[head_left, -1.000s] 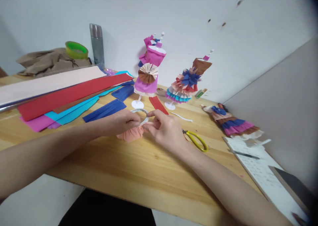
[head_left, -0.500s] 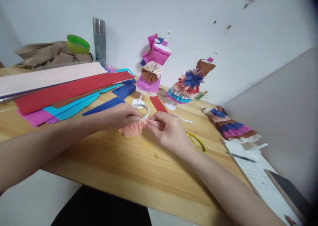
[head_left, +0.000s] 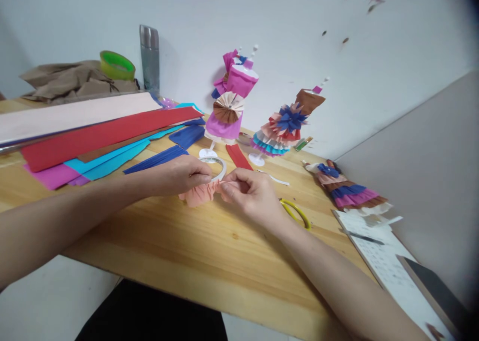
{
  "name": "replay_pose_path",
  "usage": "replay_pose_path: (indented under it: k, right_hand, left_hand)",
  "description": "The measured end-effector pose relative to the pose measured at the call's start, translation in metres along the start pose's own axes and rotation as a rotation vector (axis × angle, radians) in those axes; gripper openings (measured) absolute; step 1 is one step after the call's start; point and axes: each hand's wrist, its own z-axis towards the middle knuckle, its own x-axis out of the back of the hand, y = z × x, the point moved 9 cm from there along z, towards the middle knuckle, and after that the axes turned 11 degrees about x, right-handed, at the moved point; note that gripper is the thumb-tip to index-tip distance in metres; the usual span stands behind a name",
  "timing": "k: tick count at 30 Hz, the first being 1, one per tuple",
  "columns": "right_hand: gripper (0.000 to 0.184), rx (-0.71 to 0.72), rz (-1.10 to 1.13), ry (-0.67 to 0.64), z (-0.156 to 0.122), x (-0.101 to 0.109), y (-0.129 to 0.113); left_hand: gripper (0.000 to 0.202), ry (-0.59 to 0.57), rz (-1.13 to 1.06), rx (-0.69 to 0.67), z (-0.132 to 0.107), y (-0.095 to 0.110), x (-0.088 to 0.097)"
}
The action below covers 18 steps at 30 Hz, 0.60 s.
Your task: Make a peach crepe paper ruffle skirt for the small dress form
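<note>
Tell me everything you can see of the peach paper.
The peach paper looks like thin, matte crepe, gathered into uneven ruffles, its lower edge flaring loosely over the table. The right hand pinches its right end; the left hand is at its upper edge, hiding part of it. The tape roll is right behind it; whether the two are stuck together cannot be told.
</note>
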Motion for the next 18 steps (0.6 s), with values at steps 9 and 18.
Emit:
replay_pose_path:
  k: [9,18]
  right_hand:
    - [0.019,-0.058,-0.054,0.007,0.0,0.001,0.011]
    - [0.02,0.021,-0.133,0.022,0.003,0.006,-0.002]
  left_hand:
    - [0.033,0.015,0.014,-0.038,-0.001,0.006,0.0]
    - [0.032,-0.003,0.037,-0.055,-0.003,0.011,-0.001]
